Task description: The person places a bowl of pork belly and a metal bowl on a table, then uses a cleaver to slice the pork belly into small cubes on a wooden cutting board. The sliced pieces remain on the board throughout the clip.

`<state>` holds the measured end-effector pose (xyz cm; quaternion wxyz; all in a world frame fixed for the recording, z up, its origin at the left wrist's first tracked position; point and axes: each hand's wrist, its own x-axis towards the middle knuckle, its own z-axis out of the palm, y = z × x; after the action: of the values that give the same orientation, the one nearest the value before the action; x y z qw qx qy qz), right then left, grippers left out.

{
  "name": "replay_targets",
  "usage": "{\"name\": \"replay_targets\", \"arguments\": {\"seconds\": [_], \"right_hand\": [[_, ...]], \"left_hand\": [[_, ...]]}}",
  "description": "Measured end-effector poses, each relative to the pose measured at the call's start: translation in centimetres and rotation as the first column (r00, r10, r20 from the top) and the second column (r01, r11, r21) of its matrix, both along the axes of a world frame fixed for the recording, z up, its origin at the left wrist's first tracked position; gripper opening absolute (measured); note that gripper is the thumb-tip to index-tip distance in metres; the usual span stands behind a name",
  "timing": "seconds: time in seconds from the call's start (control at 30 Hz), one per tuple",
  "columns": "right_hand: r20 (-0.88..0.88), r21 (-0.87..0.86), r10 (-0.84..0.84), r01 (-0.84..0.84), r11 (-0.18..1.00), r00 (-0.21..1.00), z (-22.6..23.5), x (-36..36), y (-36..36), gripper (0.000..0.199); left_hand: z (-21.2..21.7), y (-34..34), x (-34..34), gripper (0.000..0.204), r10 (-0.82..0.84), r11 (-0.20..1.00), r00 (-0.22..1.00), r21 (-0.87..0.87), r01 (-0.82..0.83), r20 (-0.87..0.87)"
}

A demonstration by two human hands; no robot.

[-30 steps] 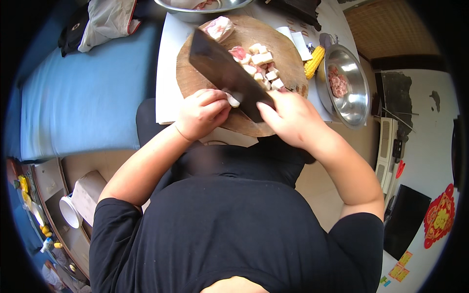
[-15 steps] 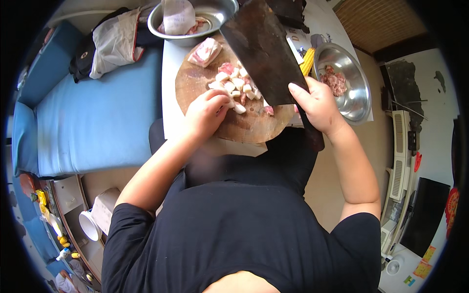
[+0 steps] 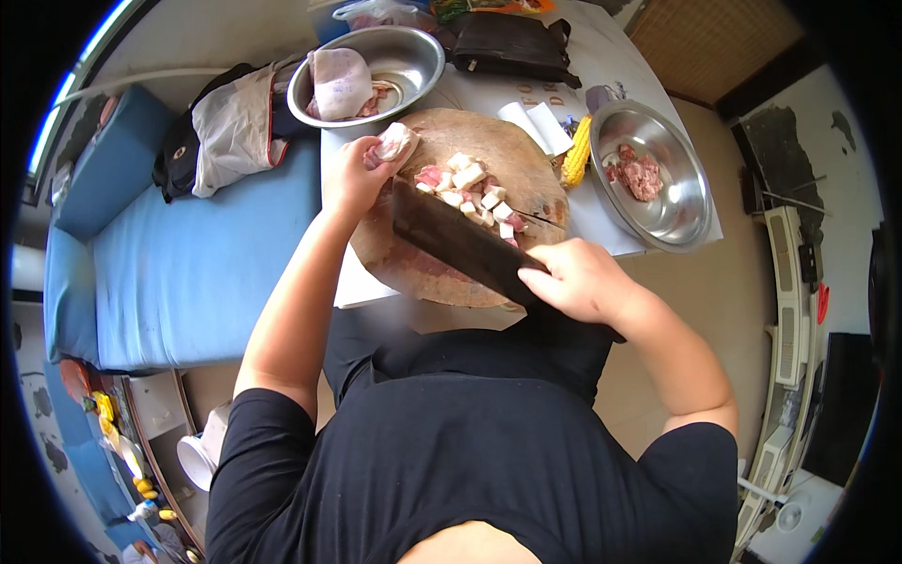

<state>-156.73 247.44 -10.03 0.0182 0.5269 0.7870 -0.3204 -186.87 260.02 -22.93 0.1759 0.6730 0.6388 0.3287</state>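
My right hand is closed round the handle of a dark, wide cleaver. The blade slants across the near half of a round wooden chopping board, its far edge beside a heap of diced fatty meat. At the board's left edge my left hand grips a pale pink chunk of fatty pork. The blade's tip lies just below that chunk. Part of the board beneath the cleaver is hidden.
A metal basin with a large slab and meat pieces stands at the far left. Another steel bowl holds minced-looking meat at the right, beside a yellow corn cob. Behind lies a dark bag; a blue sofa is at left.
My left hand has moved from the diced pieces to the pork chunk and taken hold of it. The cleaver has come down from above the board's far right toward its near side.
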Motion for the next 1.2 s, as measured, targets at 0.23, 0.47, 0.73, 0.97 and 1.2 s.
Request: {"name": "replay_targets", "arguments": {"seconds": [0.23, 0.47, 0.73, 0.97, 1.2], "right_hand": [[-0.464, -0.256, -0.414, 0.329, 0.909, 0.783, -1.7, 3.7, 1.2, 0.022], [-0.635, -0.126, -0.534, 0.606, 0.785, 0.558, -0.7, 4.9, 0.6, 0.020], [-0.633, -0.124, -0.576, 0.667, 0.735, 0.517, -2.3, 7.3, -0.1, 0.020], [-0.638, -0.154, -0.570, 0.639, 0.754, 0.518, -4.0, 7.9, -1.3, 0.020], [-0.640, -0.152, -0.550, 0.614, 0.774, 0.536, -4.4, 6.1, -1.6, 0.023]], "left_hand": [[0.7, -4.2, 2.0, 0.034, -0.107, 0.940, 0.994, 0.327, 0.098, 0.011], [2.8, -8.6, 9.9, 0.050, -0.476, 0.807, 0.825, 0.222, 0.548, -0.303], [1.9, -4.6, 12.3, 0.018, -0.352, 0.830, 0.703, 0.142, 0.540, -0.618], [4.0, -3.5, 9.3, 0.050, -0.552, 0.804, 0.757, 0.015, 0.594, -0.350], [2.2, -0.2, 4.3, 0.038, -0.136, 0.925, 0.967, 0.323, 0.202, -0.217]]}}
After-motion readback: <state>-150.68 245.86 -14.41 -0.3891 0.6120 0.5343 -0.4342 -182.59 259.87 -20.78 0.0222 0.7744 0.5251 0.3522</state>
